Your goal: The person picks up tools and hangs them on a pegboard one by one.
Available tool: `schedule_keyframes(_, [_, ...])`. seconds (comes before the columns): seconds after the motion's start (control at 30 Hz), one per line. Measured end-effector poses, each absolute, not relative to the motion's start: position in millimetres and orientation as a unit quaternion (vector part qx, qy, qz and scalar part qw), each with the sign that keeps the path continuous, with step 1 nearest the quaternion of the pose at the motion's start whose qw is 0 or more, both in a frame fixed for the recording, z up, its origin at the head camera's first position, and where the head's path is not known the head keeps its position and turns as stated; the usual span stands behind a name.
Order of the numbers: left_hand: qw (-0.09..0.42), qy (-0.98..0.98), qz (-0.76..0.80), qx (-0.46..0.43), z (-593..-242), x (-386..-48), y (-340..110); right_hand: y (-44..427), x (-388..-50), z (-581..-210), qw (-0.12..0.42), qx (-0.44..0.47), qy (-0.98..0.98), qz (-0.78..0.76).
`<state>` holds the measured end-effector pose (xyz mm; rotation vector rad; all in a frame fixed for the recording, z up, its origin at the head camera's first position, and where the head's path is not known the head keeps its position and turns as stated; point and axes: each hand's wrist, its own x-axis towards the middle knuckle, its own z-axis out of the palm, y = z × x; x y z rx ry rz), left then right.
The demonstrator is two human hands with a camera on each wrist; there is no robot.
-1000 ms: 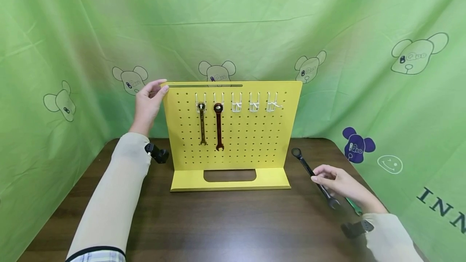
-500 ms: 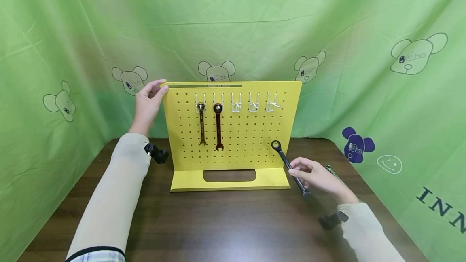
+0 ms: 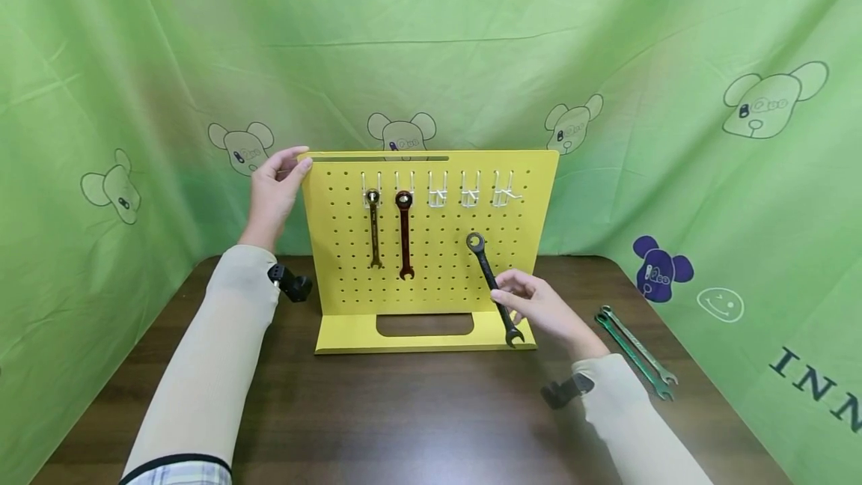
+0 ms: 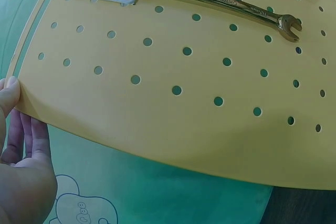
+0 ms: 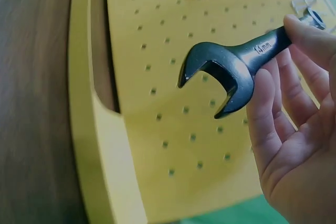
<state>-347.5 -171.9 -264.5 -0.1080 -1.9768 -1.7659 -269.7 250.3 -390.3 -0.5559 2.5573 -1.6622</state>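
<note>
- The right hand [image 3: 539, 309] has thumb and fingers clamped on the shank of a black wrench [image 3: 486, 266], which bears the lettering "14mm".
- The black wrench is in front of the right half of a yellow pegboard [image 3: 458, 238], tilted, its ring end up and to the left, its open-ended head down and to the right, above the board's base. Whether it touches the panel, I cannot tell.
- The left hand [image 3: 272, 189] grips the pegboard at its upper left corner, thumb on the near face and fingers on the far side.
- 5 white hooks [image 3: 469, 191] form a row across the upper part of the panel.
- On the hook farthest left hangs a gold-toned wrench [image 3: 375, 234], and on the 2nd from the left a red wrench [image 3: 405, 238], both ring end up.
- At the right, 2 more wrenches lie side by side: a green wrench [image 3: 629, 354] on the left and a silvery wrench [image 3: 638, 345] just beside it.
- These 2 and the pegboard rest on a dark brown wooden table [image 3: 377, 410].
- Green cloth [image 3: 431, 43] printed with bear heads forms the far, left and right backdrop.
</note>
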Motion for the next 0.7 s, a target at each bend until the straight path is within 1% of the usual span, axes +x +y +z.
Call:
schedule_keyframes(0.43, [0.24, -0.725, -0.644, -0.035, -266, -348, -174, 206, -282, -356, -0.01, -0.201, 0.807, -0.556])
schedule_keyframes(0.7, [0.242, -0.722, -0.647, -0.042, -266, -349, -173, 195, -287, -348, -0.02, -0.216, 0.793, -0.569])
